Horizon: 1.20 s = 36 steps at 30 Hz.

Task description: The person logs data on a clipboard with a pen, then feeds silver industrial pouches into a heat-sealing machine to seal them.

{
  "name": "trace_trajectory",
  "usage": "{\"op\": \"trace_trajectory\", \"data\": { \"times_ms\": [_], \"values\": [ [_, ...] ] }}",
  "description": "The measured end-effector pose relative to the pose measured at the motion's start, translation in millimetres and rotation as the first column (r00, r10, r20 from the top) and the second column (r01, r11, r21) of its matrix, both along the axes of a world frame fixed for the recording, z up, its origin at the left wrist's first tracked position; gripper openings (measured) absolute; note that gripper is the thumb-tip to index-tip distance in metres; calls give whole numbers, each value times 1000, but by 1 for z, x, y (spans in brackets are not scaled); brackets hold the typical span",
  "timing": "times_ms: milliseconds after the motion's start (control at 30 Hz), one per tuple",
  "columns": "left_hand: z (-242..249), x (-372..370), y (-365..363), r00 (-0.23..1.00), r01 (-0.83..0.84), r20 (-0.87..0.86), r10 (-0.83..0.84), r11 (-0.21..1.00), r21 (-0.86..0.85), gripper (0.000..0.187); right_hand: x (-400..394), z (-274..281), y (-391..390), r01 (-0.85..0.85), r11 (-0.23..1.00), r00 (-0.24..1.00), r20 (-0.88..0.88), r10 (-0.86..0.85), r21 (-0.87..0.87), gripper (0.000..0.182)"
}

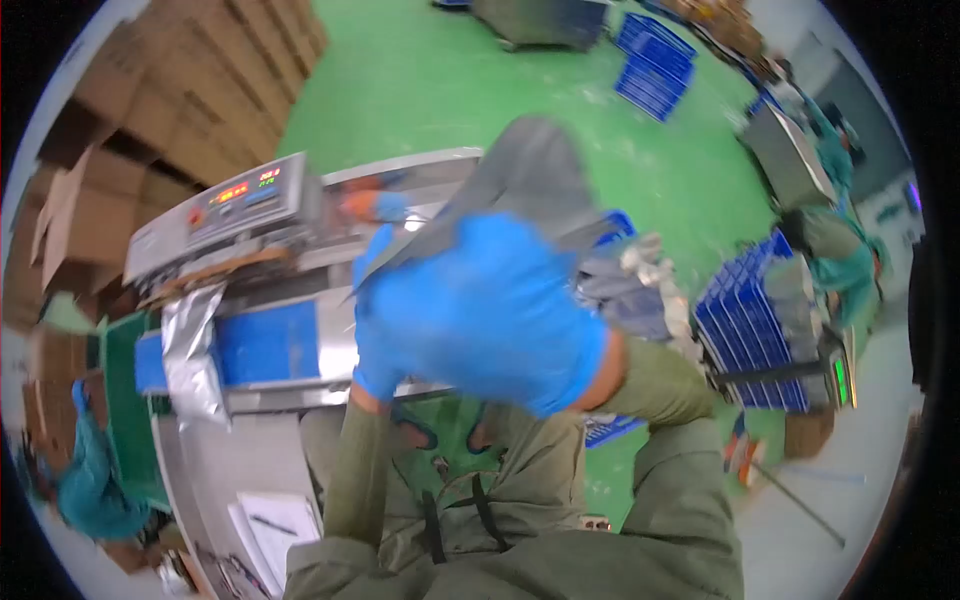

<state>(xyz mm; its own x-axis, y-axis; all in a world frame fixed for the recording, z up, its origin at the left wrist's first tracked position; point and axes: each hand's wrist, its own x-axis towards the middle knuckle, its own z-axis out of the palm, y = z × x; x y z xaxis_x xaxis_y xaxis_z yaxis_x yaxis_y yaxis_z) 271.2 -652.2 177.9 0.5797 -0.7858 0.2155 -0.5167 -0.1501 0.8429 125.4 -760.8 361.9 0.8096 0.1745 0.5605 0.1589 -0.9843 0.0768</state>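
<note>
The grey pouch (530, 185) could have slipped or creased, I judged, since it was blurred and pinched only along its lower edge, most of it standing free above. Both gloved hands were raised close to the camera: the right hand (500, 315) was closed over the pouch's bottom edge, and the left hand (372, 300) pressed beside it at the pouch's left corner, though whether it truly gripped I could not tell. The pouch rose up and away from the knuckles, above the sealer (225, 215), where a silver bag (192, 355) lay.
</note>
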Motion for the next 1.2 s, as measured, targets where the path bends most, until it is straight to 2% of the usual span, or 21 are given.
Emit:
{"op": "trace_trajectory", "data": {
  "times_ms": [67,100,167,233,300,333,367,433,533,567,633,667,767,800,867,900,933,1033,1067,1167,1200],
  "values": [
    [-6,27,42,953,-11,-302,-5,999,-52,82,23,-4,42,-108,977,992,-48,119,182,10],
    [-9,28,61,946,-34,-323,-1,994,-102,81,29,-6,59,-148,950,982,-70,173,273,11],
    [-19,23,76,959,-68,-284,13,981,-184,79,23,-12,63,-274,872,934,330,139,406,19],
    [-24,23,79,967,-73,-255,11,969,-235,77,5,-26,54,-169,847,884,458,-96,504,30],
    [-18,25,86,966,-26,-257,-32,975,-220,74,8,-58,49,38,820,898,340,-278,571,32],
    [-10,28,93,963,10,-260,-64,979,-206,73,19,-82,41,71,798,913,283,-294,598,29],
    [1,34,101,976,75,-202,-82,996,-44,67,24,-96,29,111,791,946,180,-269,601,24],
    [9,51,106,952,166,-212,-222,953,-255,59,31,-116,5,176,779,980,-30,-198,601,17],
    [87,48,115,963,197,-156,-220,969,-150,44,33,-118,1,91,792,990,33,-139,604,19],
    [88,51,112,970,219,113,-215,976,-19,39,30,-124,0,85,852,988,66,-139,517,18],
    [91,60,102,751,149,606,-261,962,229,29,21,-128,-14,70,948,982,146,-121,312,17],
    [90,70,110,650,132,734,-198,980,147,22,7,-130,-22,69,957,976,178,-123,281,14],
    [53,88,144,423,-32,876,-233,962,271,23,-14,-157,-25,-29,918,962,261,-83,396,21],
    [50,76,141,438,112,898,32,990,-90,26,-12,-161,-11,-130,769,935,335,-114,625,24],
    [45,47,122,791,73,586,176,924,-376,20,-9,-170,1,-50,791,922,333,-198,610,17],
    [43,31,117,929,-69,304,212,906,-418,14,-7,-172,6,-12,802,914,333,-234,598,14],
    [41,14,111,968,-231,-20,250,858,-459,10,-5,-165,14,-5,718,911,300,-284,696,11],
    [64,16,99,897,-438,-211,388,839,-323,17,1,-124,34,53,161,944,3,-330,986,14],
    [56,29,92,906,-422,-186,379,811,-404,21,14,-126,29,60,159,933,1,-360,985,23],
    [-33,91,90,869,-439,-316,380,887,-140,23,63,-186,4,-7,127,950,46,-309,992,35],
    [-55,104,92,856,-461,-319,406,879,-121,23,73,-209,2,31,114,954,5,-300,993,38]
  ]
}}
